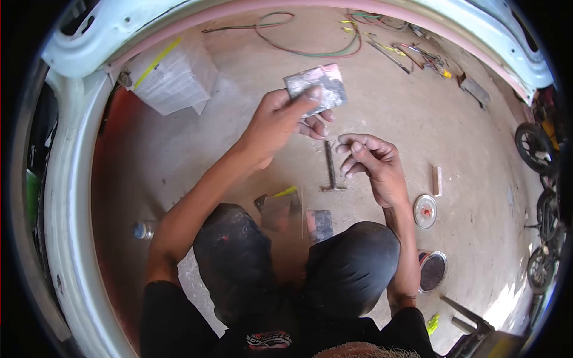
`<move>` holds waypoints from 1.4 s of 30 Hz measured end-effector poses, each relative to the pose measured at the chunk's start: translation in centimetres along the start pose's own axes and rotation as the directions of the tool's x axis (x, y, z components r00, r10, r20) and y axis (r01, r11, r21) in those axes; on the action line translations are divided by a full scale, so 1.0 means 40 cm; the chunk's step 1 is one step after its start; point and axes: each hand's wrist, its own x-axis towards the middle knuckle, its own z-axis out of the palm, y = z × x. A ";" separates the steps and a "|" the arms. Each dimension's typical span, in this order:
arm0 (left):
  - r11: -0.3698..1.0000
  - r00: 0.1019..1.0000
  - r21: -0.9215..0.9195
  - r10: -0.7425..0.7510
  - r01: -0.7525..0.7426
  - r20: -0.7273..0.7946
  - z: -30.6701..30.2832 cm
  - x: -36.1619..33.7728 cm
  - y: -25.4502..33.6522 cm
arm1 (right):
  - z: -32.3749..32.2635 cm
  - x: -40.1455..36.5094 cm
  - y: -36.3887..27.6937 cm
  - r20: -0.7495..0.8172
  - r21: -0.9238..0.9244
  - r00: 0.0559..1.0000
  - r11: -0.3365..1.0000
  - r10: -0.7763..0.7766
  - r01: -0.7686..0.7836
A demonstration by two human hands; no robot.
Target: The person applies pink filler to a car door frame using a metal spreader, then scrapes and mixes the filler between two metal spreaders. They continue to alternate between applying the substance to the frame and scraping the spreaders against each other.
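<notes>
My left hand (292, 113) grips a flat square plate (316, 83), smeared with white, grey and pink, thumb across its face. To its lower right, my right hand (376, 164) is raised with curled fingers and the thumb close to the index finger. Whether anything small is pinched there I cannot make out. Below the hands, a dark hammer-like tool (330, 164) lies on the floor. Between my knees is another pink-and-dark square piece (320, 225). A round lid (425, 211) and an open can (433, 271) of dark grey matter sit by my right arm.
Pale car-body framing (74, 197) curves along the left and top. A plastic-covered box (170, 74) stands upper left, and a small bottle (144, 230) lower left. Hoses (310, 55) and scattered tools (427, 56) lie beyond. A small block (437, 181) and motorcycle wheels (534, 148) are rightward.
</notes>
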 end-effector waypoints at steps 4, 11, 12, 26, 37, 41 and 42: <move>0.993 0.999 0.118 -0.002 -0.004 0.048 -0.022 -0.006 -0.013 | -0.031 -0.013 0.086 -0.041 0.019 0.994 0.994 0.105 -0.104; 0.981 0.985 0.192 -0.061 0.029 0.164 -0.071 -0.032 -0.039 | -0.053 -0.105 0.414 -0.131 0.055 0.910 0.919 0.393 -0.389; 0.980 0.983 0.191 -0.089 0.058 0.161 -0.068 -0.033 -0.041 | -0.048 -0.115 0.438 -0.107 0.061 0.890 0.896 0.443 -0.439; 0.980 0.968 0.087 -0.191 0.179 0.164 -0.019 -0.053 -0.020 | -0.086 -0.178 0.608 -0.149 -0.128 0.884 0.878 0.442 -0.461; 0.982 0.950 0.102 -0.183 0.162 0.255 -0.041 -0.066 -0.048 | -0.108 -0.258 0.804 -0.239 -0.853 0.971 0.473 0.024 -0.222; 0.993 0.935 0.051 -0.115 0.104 0.335 -0.047 -0.064 -0.062 | -0.066 -0.256 0.785 -0.238 -0.930 0.970 0.279 0.044 -0.241; 0.985 0.916 0.078 -0.171 0.153 0.364 -0.050 -0.061 -0.061 | -0.057 -0.258 0.787 -0.240 -0.934 0.969 0.257 0.065 -0.249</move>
